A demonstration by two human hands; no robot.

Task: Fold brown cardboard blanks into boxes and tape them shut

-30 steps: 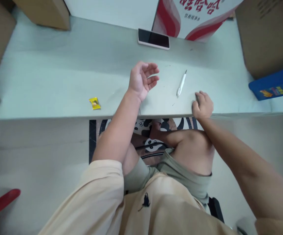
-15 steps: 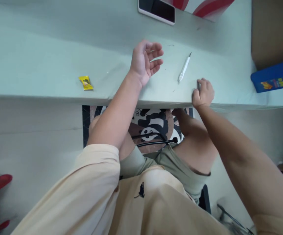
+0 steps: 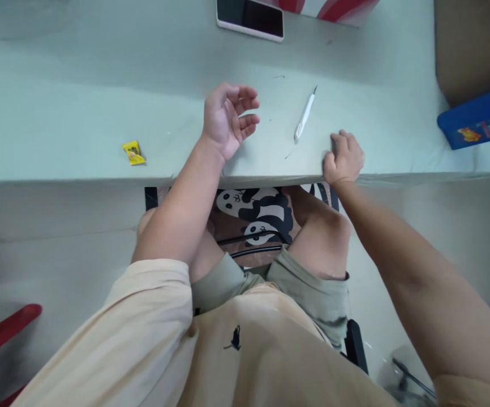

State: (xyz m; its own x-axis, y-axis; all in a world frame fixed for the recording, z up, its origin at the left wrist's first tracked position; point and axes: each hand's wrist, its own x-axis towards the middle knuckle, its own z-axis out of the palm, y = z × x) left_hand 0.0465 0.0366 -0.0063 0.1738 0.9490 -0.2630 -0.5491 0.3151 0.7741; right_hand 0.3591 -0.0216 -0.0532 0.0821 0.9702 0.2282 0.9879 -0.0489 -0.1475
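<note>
My left hand rests on its side on the pale green table, palm turned right, fingers loosely curled and apart, holding nothing. Near the table's front edge my right hand lies palm down, its thumb and fingers apart and nothing seen in it. A white pen lies between the two hands, closer to the right one, its dark tip pointing away from me. To the left of my left forearm is a small yellow wrapped packet.
A phone with a dark screen lies at the top, beside a red and white box. At the right are a blue packet and a brown surface. My legs are under the table edge; a red object is lower left.
The view has shifted and tilted slightly. My left hand has moved a little left and toward me, farther from the pen. My right hand has hardly moved on the table.
</note>
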